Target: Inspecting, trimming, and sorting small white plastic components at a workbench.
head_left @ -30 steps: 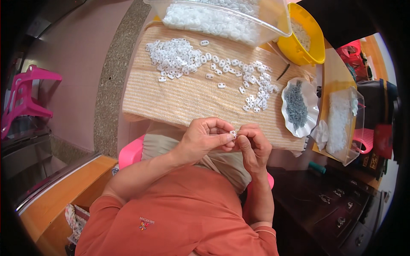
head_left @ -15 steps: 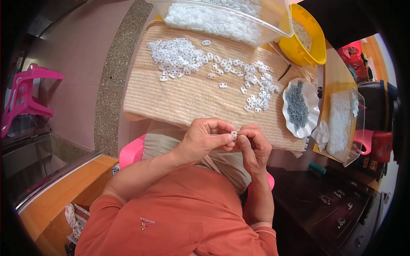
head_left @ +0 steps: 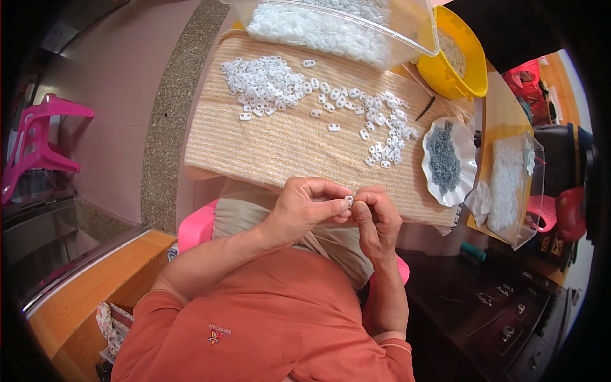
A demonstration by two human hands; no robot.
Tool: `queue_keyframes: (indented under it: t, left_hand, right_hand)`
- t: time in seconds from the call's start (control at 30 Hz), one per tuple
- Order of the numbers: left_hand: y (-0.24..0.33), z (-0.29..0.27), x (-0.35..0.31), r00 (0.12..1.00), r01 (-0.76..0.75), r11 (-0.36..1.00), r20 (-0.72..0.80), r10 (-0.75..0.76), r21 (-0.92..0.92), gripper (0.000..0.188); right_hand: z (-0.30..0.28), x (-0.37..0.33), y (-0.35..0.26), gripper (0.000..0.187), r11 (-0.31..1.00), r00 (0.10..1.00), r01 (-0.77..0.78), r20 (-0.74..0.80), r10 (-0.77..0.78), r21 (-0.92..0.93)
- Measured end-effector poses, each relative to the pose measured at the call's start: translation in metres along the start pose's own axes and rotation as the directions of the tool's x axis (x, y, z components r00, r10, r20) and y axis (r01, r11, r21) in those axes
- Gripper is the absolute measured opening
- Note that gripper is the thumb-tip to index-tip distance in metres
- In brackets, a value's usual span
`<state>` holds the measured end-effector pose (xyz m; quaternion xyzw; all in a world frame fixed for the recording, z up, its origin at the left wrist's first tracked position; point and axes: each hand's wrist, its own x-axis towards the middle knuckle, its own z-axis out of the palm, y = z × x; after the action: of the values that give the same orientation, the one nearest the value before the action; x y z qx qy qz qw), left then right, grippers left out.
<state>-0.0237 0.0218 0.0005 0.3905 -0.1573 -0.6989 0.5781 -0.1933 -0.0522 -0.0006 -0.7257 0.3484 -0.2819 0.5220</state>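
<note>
Just off the near edge of the towel-covered table, my left hand (head_left: 305, 205) pinches a small white two-holed plastic piece (head_left: 349, 200) between thumb and index finger. My right hand (head_left: 377, 221) is closed against that piece from the right, thumb and index finger pressed together. Whatever its fingertips grip is too small and covered to name. Beyond my hands, loose white two-holed pieces (head_left: 386, 137) lie scattered on the striped towel (head_left: 273, 149). A larger heap of the same pieces (head_left: 264, 83) is at the far left. Small dark grey parts (head_left: 443, 158) fill a white wavy-edged dish (head_left: 470, 169) on the right.
A clear plastic bin (head_left: 410, 41) full of white pieces stands at the far edge. Beside it is a yellow bucket (head_left: 474, 83) and a thin dark-tipped stick (head_left: 425, 108). Another clear bin (head_left: 538, 191) sits on the right. A pink stool (head_left: 48, 143) is on the left floor.
My right hand has shifted very slightly left, closer in around the white piece. My left hand keeps its pinch and has hardly moved.
</note>
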Motion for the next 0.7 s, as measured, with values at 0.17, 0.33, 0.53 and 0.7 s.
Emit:
queue_keyframes:
  t: [0.17, 0.33, 0.53, 0.7]
  left_hand:
    - [0.0, 0.001, 0.0, 1.0, -0.017, 0.999, -0.008, 0.017, 0.031, 0.022]
    - [-0.002, 0.005, -0.001, 0.997, -0.051, 0.998, -0.05, 0.053, 0.036, 0.02]
    - [-0.002, 0.007, -0.003, 0.992, -0.074, 0.993, -0.091, 0.082, 0.088, 0.019]
    - [0.001, 0.008, -0.003, 0.993, -0.077, 0.994, -0.086, 0.084, 0.08, 0.018]
  right_hand:
    - [0.004, 0.002, -0.004, 0.007, 0.998, 0.999, 0.042, 0.003, -0.042, -0.05]
    - [0.009, 0.002, -0.011, 0.005, 0.984, 0.997, 0.07, 0.021, -0.068, -0.166]
    - [0.008, 0.004, -0.01, 0.01, 0.961, 0.98, 0.199, 0.066, -0.19, -0.193]
    - [0.01, 0.005, -0.012, 0.006, 0.986, 0.998, 0.019, 0.058, -0.009, -0.163]
